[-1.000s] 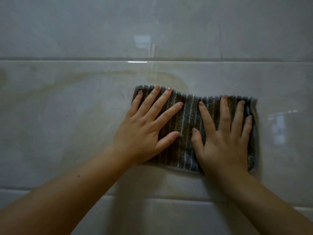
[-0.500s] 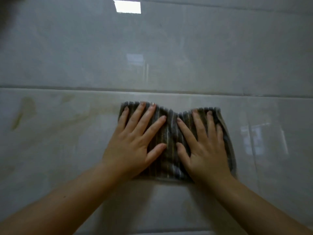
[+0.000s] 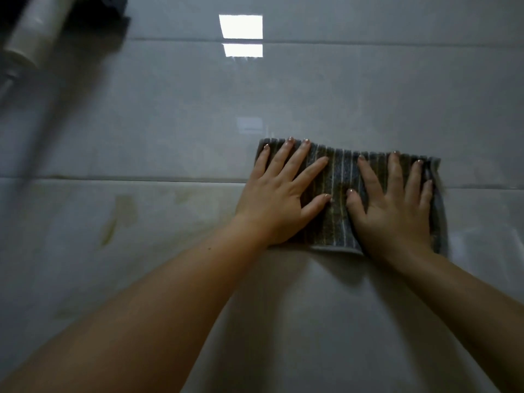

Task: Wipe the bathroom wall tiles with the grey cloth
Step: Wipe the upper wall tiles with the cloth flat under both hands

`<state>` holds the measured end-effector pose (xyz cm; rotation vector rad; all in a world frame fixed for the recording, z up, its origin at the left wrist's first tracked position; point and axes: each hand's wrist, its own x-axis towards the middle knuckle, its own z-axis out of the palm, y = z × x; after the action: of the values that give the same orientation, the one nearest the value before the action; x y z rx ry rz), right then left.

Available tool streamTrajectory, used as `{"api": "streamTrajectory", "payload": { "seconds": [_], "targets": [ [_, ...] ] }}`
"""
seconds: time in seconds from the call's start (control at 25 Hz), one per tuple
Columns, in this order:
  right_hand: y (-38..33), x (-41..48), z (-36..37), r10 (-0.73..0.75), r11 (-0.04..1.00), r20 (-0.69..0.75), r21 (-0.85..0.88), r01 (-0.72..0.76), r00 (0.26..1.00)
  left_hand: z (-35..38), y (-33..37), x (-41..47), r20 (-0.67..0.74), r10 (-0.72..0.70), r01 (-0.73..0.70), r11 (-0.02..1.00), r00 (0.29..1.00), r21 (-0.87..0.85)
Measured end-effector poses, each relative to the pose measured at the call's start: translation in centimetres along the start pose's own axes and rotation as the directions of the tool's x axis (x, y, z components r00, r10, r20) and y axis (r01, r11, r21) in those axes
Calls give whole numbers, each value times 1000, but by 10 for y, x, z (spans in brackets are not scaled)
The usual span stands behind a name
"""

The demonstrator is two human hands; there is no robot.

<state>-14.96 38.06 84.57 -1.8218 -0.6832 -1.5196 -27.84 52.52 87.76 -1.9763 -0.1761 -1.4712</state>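
Now | grey cloth (image 3: 340, 180) striped, flat on tiles (image 3: 170, 123) | left hand (image 3: 279, 199), right hand (image 3: 397, 211) splayed, pressing it

Single head view, close, facing wall tiles (image 3: 340, 95) head-on, slightly downward.

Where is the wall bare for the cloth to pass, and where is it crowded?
Bare tile runs above the grey cloth up to the bright reflection, and left of the left hand across the yellowish stain. Both forearms cover much of the lower tile. The top left corner is crowded by a blurred white tube.
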Motion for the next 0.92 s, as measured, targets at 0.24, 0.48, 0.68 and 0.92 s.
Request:
{"api": "streamTrajectory", "payload": {
  "seconds": [0.24, 0.48, 0.68, 0.92],
  "targets": [
    [-82, -4, 14, -99, 995, -36, -13, 98, 994, -8, -78, -42, -14, -49, 50, 999, 999, 13],
    [-163, -13, 23, -211, 977, 19, -8, 211, 977, -19, -156, -91, 7, -106, 106, 994, 994, 14],
    [-218, -23, 28, -282, 960, 33, 10, 281, 959, -27, -204, -125, 25, -153, 152, 988, 988, 23],
    [-282, -30, 35, -314, 949, 30, 22, 313, 949, -36, -262, -154, 53, -191, 190, 981, 980, 34]
  ]
}}
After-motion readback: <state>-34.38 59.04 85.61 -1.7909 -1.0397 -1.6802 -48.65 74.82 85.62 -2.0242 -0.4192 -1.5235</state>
